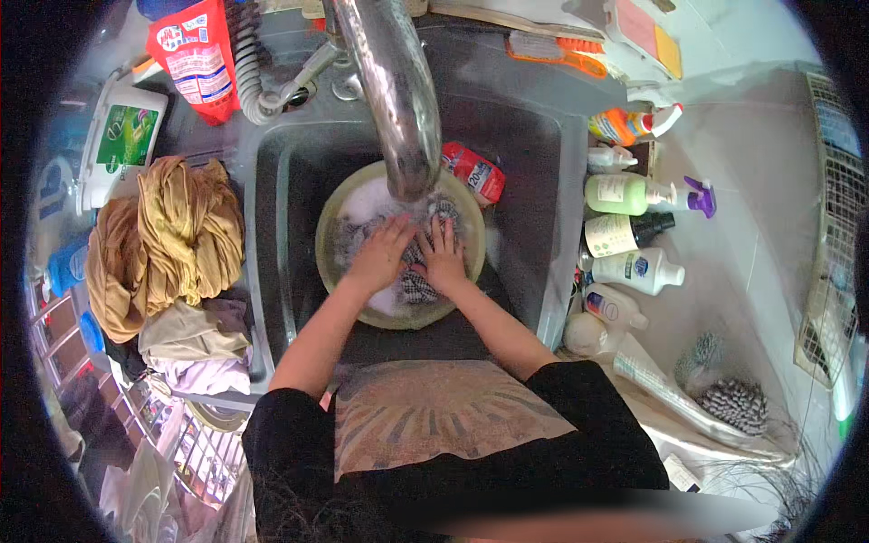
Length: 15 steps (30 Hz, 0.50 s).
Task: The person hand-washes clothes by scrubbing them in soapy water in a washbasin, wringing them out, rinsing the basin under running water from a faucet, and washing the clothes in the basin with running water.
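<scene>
A round, pale yellowish basin stands in the dark sink. Inside it lies wet black-and-white checked cloth among white suds. My left hand rests flat on the cloth, palm down, its fingers pointing toward the faucet. Just right of it, my right hand presses on the same cloth with its fingers spread. Neither hand visibly grips the cloth, though both palms are hidden. The metal faucet hangs over the basin, its mouth just beyond my fingertips.
A red packet lies behind the basin in the sink. Brown and yellowish fabric is heaped on the left ledge, near a red pouch. Several bottles, including a green pump bottle, line the right side. An orange brush lies at the back.
</scene>
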Each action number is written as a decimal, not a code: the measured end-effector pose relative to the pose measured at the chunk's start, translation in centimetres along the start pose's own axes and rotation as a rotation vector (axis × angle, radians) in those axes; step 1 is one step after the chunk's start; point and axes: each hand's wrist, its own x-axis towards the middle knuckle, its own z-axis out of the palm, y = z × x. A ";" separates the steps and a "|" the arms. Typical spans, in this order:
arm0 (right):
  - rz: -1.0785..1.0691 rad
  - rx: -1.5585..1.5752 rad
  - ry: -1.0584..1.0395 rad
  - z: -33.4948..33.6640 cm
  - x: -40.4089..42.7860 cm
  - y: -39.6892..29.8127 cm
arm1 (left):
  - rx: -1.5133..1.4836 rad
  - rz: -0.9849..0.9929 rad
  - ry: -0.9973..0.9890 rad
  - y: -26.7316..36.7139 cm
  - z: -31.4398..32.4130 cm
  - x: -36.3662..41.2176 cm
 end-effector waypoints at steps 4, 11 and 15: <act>-0.017 -0.016 -0.190 2.5 2.0 0.6 | 0.182 0.031 -0.150 -2.0 3.3 -0.1; 0.202 0.017 -0.041 -0.6 5.1 3.1 | -0.050 -0.253 -0.785 -2.9 10.1 3.9; 0.179 0.456 -0.143 -5.2 4.8 -1.8 | 0.051 -0.392 -0.736 -7.9 13.8 -2.6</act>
